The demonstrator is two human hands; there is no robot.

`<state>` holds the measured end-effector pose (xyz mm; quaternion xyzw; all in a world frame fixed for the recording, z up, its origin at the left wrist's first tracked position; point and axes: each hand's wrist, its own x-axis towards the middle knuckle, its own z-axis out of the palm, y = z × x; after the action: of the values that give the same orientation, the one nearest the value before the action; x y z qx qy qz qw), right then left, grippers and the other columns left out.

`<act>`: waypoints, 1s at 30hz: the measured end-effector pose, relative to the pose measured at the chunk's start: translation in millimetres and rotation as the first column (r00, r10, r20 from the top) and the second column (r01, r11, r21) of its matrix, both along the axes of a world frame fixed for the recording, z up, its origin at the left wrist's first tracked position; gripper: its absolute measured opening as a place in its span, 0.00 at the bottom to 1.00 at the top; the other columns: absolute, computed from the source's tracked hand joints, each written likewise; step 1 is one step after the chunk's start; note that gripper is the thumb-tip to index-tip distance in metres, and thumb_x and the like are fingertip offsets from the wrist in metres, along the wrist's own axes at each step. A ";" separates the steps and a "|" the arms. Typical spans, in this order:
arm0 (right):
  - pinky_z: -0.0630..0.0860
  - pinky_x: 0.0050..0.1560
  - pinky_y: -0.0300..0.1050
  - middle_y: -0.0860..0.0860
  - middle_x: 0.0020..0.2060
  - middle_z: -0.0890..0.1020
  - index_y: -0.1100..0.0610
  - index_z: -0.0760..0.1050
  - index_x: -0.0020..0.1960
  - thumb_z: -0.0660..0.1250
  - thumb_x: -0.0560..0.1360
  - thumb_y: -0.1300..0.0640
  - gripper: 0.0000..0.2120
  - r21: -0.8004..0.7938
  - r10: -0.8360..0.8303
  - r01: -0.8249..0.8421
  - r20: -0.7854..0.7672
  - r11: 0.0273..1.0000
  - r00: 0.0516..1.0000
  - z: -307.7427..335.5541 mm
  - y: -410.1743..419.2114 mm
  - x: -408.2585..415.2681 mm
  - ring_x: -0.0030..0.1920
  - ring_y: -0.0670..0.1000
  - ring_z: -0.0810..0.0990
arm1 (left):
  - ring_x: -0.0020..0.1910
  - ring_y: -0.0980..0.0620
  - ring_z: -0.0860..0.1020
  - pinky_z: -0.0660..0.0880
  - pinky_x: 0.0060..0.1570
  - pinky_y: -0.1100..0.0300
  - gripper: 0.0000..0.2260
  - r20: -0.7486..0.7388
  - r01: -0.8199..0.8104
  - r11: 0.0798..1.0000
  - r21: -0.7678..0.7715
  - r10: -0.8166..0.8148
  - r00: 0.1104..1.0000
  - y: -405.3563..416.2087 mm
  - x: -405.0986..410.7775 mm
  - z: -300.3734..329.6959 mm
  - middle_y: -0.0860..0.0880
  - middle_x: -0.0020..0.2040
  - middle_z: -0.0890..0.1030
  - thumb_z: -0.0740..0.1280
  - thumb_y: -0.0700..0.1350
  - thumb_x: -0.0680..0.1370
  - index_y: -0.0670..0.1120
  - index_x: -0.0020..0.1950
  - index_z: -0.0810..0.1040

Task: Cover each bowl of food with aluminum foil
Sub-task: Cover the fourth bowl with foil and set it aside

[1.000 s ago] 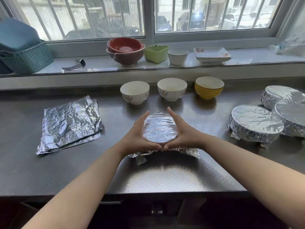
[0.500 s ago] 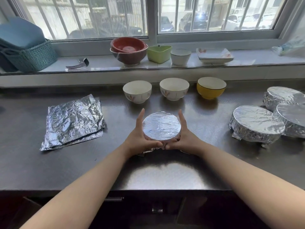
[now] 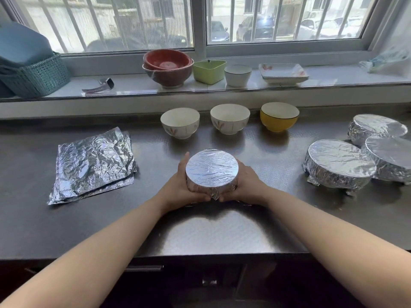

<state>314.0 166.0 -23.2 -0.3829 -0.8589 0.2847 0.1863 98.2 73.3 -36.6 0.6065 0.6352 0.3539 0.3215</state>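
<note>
Pressing foil down around a small bowl (image 3: 211, 168) near the middle of the tabletop (image 3: 213, 232), left hand (image 3: 178, 187) and right hand (image 3: 246, 185) both cupped round its sides, gripping it. Three foil-covered bowls (image 3: 338, 165) sit by the right edge, done. Three open bowls (image 3: 229, 118) along the back edge look left to cover. Spare foil sheets (image 3: 93, 165) lie toward the left edge.

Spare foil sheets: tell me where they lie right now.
In the head view the spare foil sheets lie flat on the dark counter at the person's left, apart from both hands, left of the foil-covered bowl and below the teal basket on the sill.
</note>
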 end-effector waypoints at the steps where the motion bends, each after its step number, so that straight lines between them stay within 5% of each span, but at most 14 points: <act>1: 0.73 0.61 0.51 0.42 0.59 0.78 0.43 0.67 0.70 0.75 0.47 0.33 0.53 0.026 -0.013 0.012 0.015 1.000 1.000 2.2 -1.2 -1.0 0.61 0.50 0.77 | 0.69 0.57 0.70 0.67 0.69 0.56 0.65 -0.029 -0.001 1.000 -0.004 0.001 1.000 0.6 -1.2 0.5 0.62 0.66 0.70 0.80 0.59 0.54 0.61 0.76 0.37; 5: 0.68 0.62 0.54 0.46 0.58 0.77 0.44 0.68 0.69 0.78 0.53 0.34 0.47 0.084 -0.024 0.014 0.112 0.996 0.993 1.6 -1.8 -4.1 0.61 0.53 0.74 | 0.65 0.67 0.69 0.70 0.64 0.60 0.58 -0.037 0.001 1.000 0.010 -0.001 0.999 4.5 -3.2 -1.3 0.76 0.60 0.68 0.81 0.55 0.54 0.61 0.74 0.46; 12: 0.67 0.62 0.50 0.52 0.62 0.74 0.49 0.63 0.74 0.78 0.55 0.32 0.53 0.171 -0.108 0.075 0.195 0.982 0.975 -11.4 0.7 -7.3 0.62 0.56 0.72 | 0.61 0.77 0.66 0.66 0.59 0.72 0.55 -0.031 -0.040 0.999 0.032 0.041 0.999 7.1 -1.7 -6.1 0.79 0.57 0.67 0.84 0.44 0.57 0.60 0.71 0.50; 16: 0.69 0.56 0.49 0.53 0.57 0.78 0.50 0.70 0.70 0.63 0.50 0.23 0.54 0.248 -0.116 0.078 0.144 0.966 0.983 -14.8 -0.1 -7.2 0.57 0.58 0.76 | 0.62 0.65 0.70 0.67 0.61 0.68 0.54 -0.065 -0.068 0.996 0.053 0.071 0.995 7.7 0.6 -7.1 0.73 0.60 0.68 0.84 0.45 0.56 0.60 0.70 0.52; 19: 0.68 0.55 0.50 0.53 0.54 0.79 0.51 0.72 0.66 0.61 0.51 0.21 0.52 0.288 -0.144 0.082 0.201 0.954 0.969 -14.4 0.2 -6.1 0.57 0.59 0.76 | 0.63 0.59 0.70 0.69 0.62 0.59 0.53 -0.126 -0.109 0.989 0.099 0.121 0.985 5.7 4.6 -2.5 0.65 0.61 0.71 0.83 0.54 0.51 0.60 0.69 0.57; 22: 0.52 0.74 0.60 0.53 0.72 0.65 0.52 0.54 0.78 0.66 0.59 0.23 0.57 0.181 -0.132 0.072 0.344 0.981 0.930 -19.9 2.5 -5.0 0.76 0.59 0.56 | 0.62 0.57 0.69 0.68 0.59 0.60 0.52 -0.165 -0.126 0.987 0.103 0.141 0.976 5.0 5.5 -1.1 0.61 0.60 0.70 0.84 0.52 0.54 0.55 0.71 0.58; 24: 0.40 0.76 0.63 0.51 0.77 0.54 0.50 0.43 0.80 0.67 0.65 0.27 0.56 0.135 -0.100 0.050 0.399 0.990 0.912 -19.1 2.1 -4.5 0.79 0.57 0.42 | 0.63 0.53 0.72 0.70 0.59 0.57 0.52 -0.168 -0.111 0.992 0.054 0.118 0.979 4.7 5.8 -2.1 0.59 0.60 0.72 0.83 0.51 0.57 0.53 0.72 0.54; 30: 0.36 0.74 0.67 0.47 0.79 0.46 0.46 0.39 0.80 0.64 0.66 0.25 0.55 0.126 -0.088 0.034 0.452 0.991 0.887 -12.7 -0.5 -3.7 0.79 0.55 0.37 | 0.63 0.49 0.73 0.71 0.55 0.59 0.52 -0.268 -0.167 0.986 -0.008 0.159 0.950 1.6 9.5 3.2 0.51 0.63 0.76 0.82 0.56 0.58 0.50 0.73 0.54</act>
<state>310.2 165.5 -35.8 -0.4547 -0.8810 0.1308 0.0097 107.7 74.8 -33.4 0.5893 0.7258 0.2847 0.2118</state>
